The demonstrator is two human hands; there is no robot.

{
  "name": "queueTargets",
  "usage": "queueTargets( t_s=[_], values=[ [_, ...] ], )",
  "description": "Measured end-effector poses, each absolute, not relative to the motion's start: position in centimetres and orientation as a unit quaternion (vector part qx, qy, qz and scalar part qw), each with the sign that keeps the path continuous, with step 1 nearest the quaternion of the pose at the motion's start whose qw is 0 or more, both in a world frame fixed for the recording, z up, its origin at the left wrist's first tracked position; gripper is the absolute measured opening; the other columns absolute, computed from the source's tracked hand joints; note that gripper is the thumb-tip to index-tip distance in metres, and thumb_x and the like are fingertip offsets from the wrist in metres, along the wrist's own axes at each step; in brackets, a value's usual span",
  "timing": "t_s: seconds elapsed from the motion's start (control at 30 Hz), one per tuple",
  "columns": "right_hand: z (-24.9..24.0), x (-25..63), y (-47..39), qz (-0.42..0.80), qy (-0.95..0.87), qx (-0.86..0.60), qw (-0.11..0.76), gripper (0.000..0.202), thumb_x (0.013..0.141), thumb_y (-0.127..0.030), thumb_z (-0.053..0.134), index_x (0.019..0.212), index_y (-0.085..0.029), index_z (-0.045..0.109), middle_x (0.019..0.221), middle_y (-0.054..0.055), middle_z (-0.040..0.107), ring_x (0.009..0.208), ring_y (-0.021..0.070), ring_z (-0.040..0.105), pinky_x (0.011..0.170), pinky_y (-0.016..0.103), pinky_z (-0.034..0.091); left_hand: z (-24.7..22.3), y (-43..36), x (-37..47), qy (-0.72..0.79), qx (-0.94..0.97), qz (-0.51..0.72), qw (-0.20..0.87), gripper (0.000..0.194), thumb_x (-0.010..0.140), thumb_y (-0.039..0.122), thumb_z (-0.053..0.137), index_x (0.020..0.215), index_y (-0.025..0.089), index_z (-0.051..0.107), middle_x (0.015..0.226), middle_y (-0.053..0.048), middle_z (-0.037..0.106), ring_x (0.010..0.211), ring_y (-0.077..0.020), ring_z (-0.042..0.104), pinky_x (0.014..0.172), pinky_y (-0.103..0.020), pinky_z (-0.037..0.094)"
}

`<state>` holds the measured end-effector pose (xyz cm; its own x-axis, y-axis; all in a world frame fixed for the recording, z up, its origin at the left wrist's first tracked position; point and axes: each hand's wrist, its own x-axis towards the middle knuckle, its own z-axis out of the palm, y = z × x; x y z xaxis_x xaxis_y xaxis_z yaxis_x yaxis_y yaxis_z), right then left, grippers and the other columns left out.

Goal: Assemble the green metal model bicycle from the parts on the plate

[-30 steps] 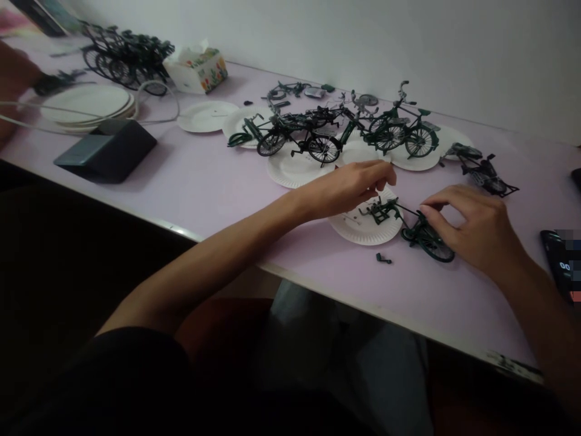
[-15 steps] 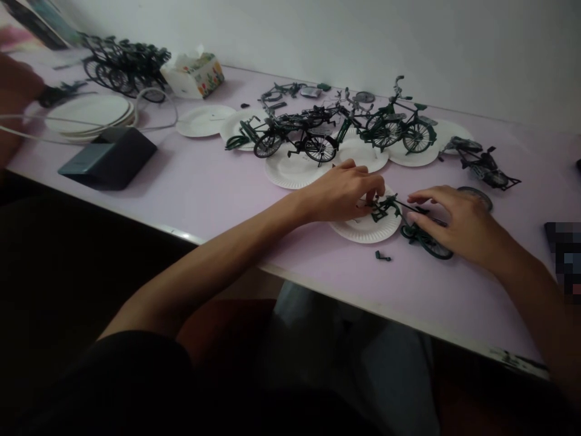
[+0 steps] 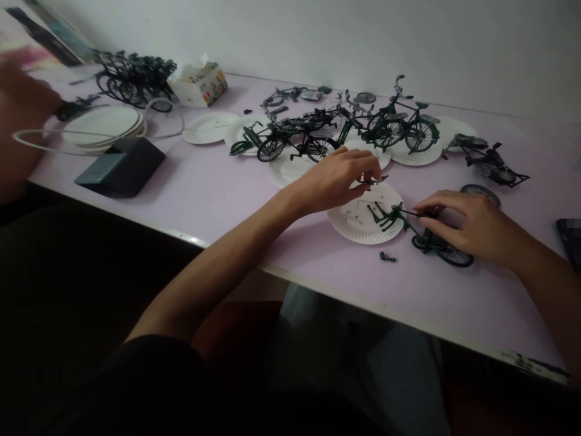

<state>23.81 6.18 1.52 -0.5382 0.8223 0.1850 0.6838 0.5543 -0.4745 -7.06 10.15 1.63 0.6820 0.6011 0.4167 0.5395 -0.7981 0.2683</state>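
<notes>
Over the near paper plate [image 3: 338,227], my left hand [image 3: 347,175] is closed in a pinch on a small dark part [image 3: 377,180], too small to name. My right hand [image 3: 467,221] has its thumb and forefinger closed on an unfinished model bicycle [image 3: 420,242]; its green frame lies across the plate's right edge and one wheel [image 3: 454,254] is partly under the hand. Thin wires and tiny bits lie on the plate. A small green piece [image 3: 387,257] rests on the table in front of it.
Assembled model bicycles [image 3: 295,139] stand on paper plates behind my hands. A loose wheel [image 3: 480,195] and another bicycle [image 3: 492,163] lie to the right. Leftward are a dark stand [image 3: 122,169], stacked plates [image 3: 102,124], a tissue box [image 3: 200,85] and another person's arm [image 3: 20,121].
My left hand has lifted off the plate with a small dark part. My right hand's fingers have closed from apart onto the bicycle. The view has shifted slightly.
</notes>
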Motion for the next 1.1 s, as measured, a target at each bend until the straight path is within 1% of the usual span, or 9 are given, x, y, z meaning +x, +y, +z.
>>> queueTargets(
  t_s=[0.17, 0.3, 0.37, 0.43, 0.6, 0.7, 0.8, 0.93, 1.1],
  values=[
    [1.9, 24.3, 6.4, 0.217, -0.844, -0.450, 0.196, 0.023, 0.095, -0.048, 0.070, 0.106, -0.030, 0.081, 0.110, 0.008, 0.083, 0.099, 0.0313, 0.077, 0.083, 0.047, 0.063, 2.0, 10.5, -7.6, 0.355, 0.882, 0.306, 0.045, 0.018, 0.101, 0.014, 0.053, 0.107, 0.016, 0.070, 0.106, -0.012, 0.074, 0.098, -0.0218, 0.068, 0.090, -0.037, 0.053],
    [2.0, 24.5, 6.6, 0.259, -0.819, -0.482, 0.171, 0.032, 0.091, -0.056, 0.073, 0.105, -0.029, 0.083, 0.107, 0.009, 0.083, 0.094, 0.0294, 0.077, 0.076, 0.042, 0.062, 2.2, 10.6, -7.7, 0.367, 0.867, 0.332, 0.061, 0.017, 0.102, 0.015, 0.054, 0.108, 0.017, 0.070, 0.114, -0.015, 0.072, 0.097, -0.0216, 0.069, 0.086, -0.036, 0.056],
    [2.1, 24.4, 6.6, 0.267, -0.816, -0.484, 0.167, 0.032, 0.089, -0.056, 0.073, 0.101, -0.028, 0.084, 0.107, 0.010, 0.083, 0.095, 0.0293, 0.077, 0.080, 0.042, 0.063, 2.1, 10.5, -7.5, 0.361, 0.867, 0.338, 0.063, 0.018, 0.103, 0.016, 0.053, 0.109, 0.018, 0.070, 0.119, -0.015, 0.071, 0.100, -0.0213, 0.069, 0.087, -0.036, 0.057],
    [2.1, 24.2, 6.4, 0.269, -0.809, -0.496, 0.166, 0.035, 0.089, -0.055, 0.072, 0.104, -0.025, 0.084, 0.111, 0.011, 0.083, 0.099, 0.0299, 0.077, 0.084, 0.042, 0.063, 1.9, 10.4, -7.3, 0.351, 0.869, 0.342, 0.066, 0.018, 0.104, 0.015, 0.052, 0.109, 0.019, 0.069, 0.122, -0.014, 0.071, 0.104, -0.0208, 0.069, 0.091, -0.036, 0.057],
    [2.0, 24.1, 6.3, 0.276, -0.796, -0.509, 0.179, 0.043, 0.090, -0.053, 0.068, 0.115, -0.020, 0.080, 0.112, 0.015, 0.082, 0.096, 0.0276, 0.077, 0.078, 0.037, 0.061, 1.6, 10.4, -7.0, 0.322, 0.874, 0.354, 0.083, 0.018, 0.104, 0.011, 0.050, 0.109, 0.017, 0.067, 0.118, -0.011, 0.076, 0.105, -0.0184, 0.073, 0.096, -0.036, 0.058],
    [1.8, 24.4, 6.5, 0.270, -0.801, -0.503, 0.179, 0.041, 0.091, -0.053, 0.065, 0.112, -0.021, 0.080, 0.103, 0.014, 0.082, 0.086, 0.0259, 0.076, 0.072, 0.036, 0.057, 1.6, 10.3, -7.0, 0.322, 0.873, 0.357, 0.085, 0.018, 0.103, 0.010, 0.051, 0.110, 0.017, 0.066, 0.122, -0.012, 0.075, 0.112, -0.0191, 0.073, 0.099, -0.037, 0.058],
    [1.7, 24.5, 6.5, 0.253, -0.814, -0.498, 0.161, 0.040, 0.096, -0.054, 0.062, 0.110, -0.023, 0.082, 0.106, 0.013, 0.083, 0.087, 0.0258, 0.076, 0.071, 0.036, 0.056, 1.6, 10.1, -7.0, 0.322, 0.872, 0.359, 0.083, 0.016, 0.103, 0.010, 0.052, 0.110, 0.018, 0.065, 0.129, -0.014, 0.073, 0.121, -0.0210, 0.071, 0.104, -0.040, 0.058],
    [1.7, 24.5, 6.4, 0.238, -0.825, -0.490, 0.149, 0.042, 0.099, -0.056, 0.059, 0.111, -0.023, 0.083, 0.112, 0.013, 0.083, 0.091, 0.0263, 0.076, 0.071, 0.035, 0.055, 1.2, 9.9, -6.5, 0.294, 0.885, 0.350, 0.090, 0.016, 0.104, 0.010, 0.053, 0.111, 0.016, 0.066, 0.128, -0.015, 0.074, 0.120, -0.0214, 0.071, 0.104, -0.040, 0.059],
    [1.1, 24.6, 6.6, 0.217, -0.830, -0.486, 0.166, 0.038, 0.099, -0.048, 0.057, 0.111, -0.025, 0.084, 0.114, 0.011, 0.084, 0.095, 0.0261, 0.078, 0.079, 0.036, 0.057, 0.5, 9.8, -5.9, 0.263, 0.908, 0.315, 0.084, 0.015, 0.103, 0.009, 0.057, 0.112, 0.016, 0.066, 0.124, -0.014, 0.074, 0.118, -0.0230, 0.070, 0.104, -0.042, 0.059]
  ],
)
